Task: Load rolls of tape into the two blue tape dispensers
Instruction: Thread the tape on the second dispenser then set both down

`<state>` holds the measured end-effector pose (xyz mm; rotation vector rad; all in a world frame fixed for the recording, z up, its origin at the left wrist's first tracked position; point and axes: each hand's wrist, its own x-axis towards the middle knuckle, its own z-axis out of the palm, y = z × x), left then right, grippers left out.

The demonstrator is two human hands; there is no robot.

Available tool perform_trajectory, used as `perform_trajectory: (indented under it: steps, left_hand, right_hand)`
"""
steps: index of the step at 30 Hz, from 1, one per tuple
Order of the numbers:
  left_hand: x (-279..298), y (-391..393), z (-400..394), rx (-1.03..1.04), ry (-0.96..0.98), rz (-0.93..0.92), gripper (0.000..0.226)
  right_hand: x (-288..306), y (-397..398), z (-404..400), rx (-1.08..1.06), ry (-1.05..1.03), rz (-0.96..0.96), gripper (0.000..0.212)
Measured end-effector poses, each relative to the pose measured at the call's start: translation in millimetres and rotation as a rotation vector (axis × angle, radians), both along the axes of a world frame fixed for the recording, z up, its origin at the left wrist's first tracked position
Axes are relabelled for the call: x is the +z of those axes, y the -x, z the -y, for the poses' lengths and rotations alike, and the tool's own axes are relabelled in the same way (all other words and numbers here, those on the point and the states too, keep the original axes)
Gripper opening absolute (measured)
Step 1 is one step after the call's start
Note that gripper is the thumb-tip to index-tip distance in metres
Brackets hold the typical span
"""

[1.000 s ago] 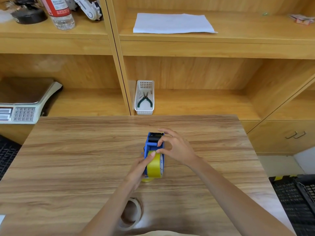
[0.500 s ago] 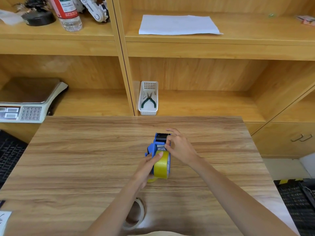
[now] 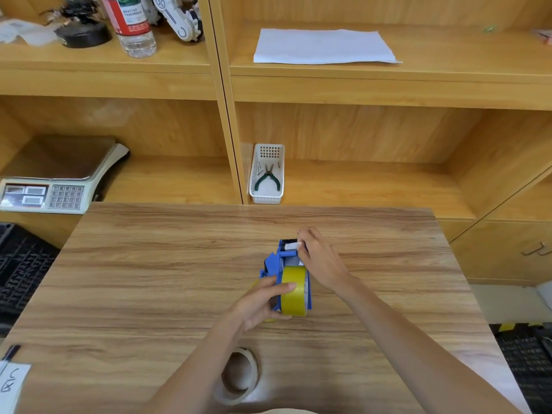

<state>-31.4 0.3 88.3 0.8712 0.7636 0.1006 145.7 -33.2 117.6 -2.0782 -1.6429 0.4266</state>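
nearest the camera, a clear tape roll (image 3: 239,375) lies flat on the wooden table (image 3: 134,279), partly hidden under the left forearm. at the table's near left corner sit a slip of paper with handwriting (image 3: 10,383) and the tip of a pen (image 3: 10,352).

further in, near the table's middle, stands the blue tape dispenser (image 3: 282,264) with a yellow tape roll (image 3: 293,289) seated upright in it. the left hand (image 3: 258,303) is curled around the near left side of the dispenser, thumb lying across the face of the yellow roll, fingers tucked under and behind it. the right hand (image 3: 321,258) reaches over the dispenser's far end, fingertips pinched narrow on the white strip at the cutter head; whether that strip is tape or part of the dispenser cannot be told.

beyond the table, on the lower shelf, a white slotted basket (image 3: 260,195) holds green-handled pliers (image 3: 268,177); to the left sits a digital scale (image 3: 56,177). on the upper shelf lie a white sheet of paper (image 3: 324,46), a plastic water bottle (image 3: 133,25) with a red label, and a black round object (image 3: 83,34).
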Motion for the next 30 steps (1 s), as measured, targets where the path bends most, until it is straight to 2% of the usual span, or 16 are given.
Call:
perform_trajectory:
  steps: [2, 7, 14, 19, 24, 27, 30]
  left_hand:
    - [3, -4, 0, 0.054, 0.057, -0.052, 0.071]
    - [12, -18, 1, 0.194, 0.128, -0.200, 0.045]
    - [7, -23, 2, 0.213, 0.149, -0.128, 0.038]
    - [1, -18, 2, 0.135, 0.107, -0.097, 0.041]
    - [-3, -8, 8, -0.004, 0.046, -0.053, 0.046]
    - [-7, -6, 7, -0.013, 0.020, -0.107, 0.060]
    - [-2, -13, 8, -0.005, -0.001, -0.181, 0.055]
  right_hand:
    - [-1, 0, -1, 0.004, 0.018, 0.058, 0.014]
    - [-5, 0, -1, 0.020, 0.083, 0.185, 0.019]
    - [2, 1, -6, -0.107, 0.025, -0.022, 0.012]
    - [4, -4, -9, -0.195, 0.014, -0.110, 0.016]
    - [3, -18, -12, -0.242, 0.111, -0.107, 0.017]
    - [4, -19, -10, -0.268, 0.119, -0.092, 0.017]
    - [5, -13, -9, -0.205, 0.098, -0.005, 0.015]
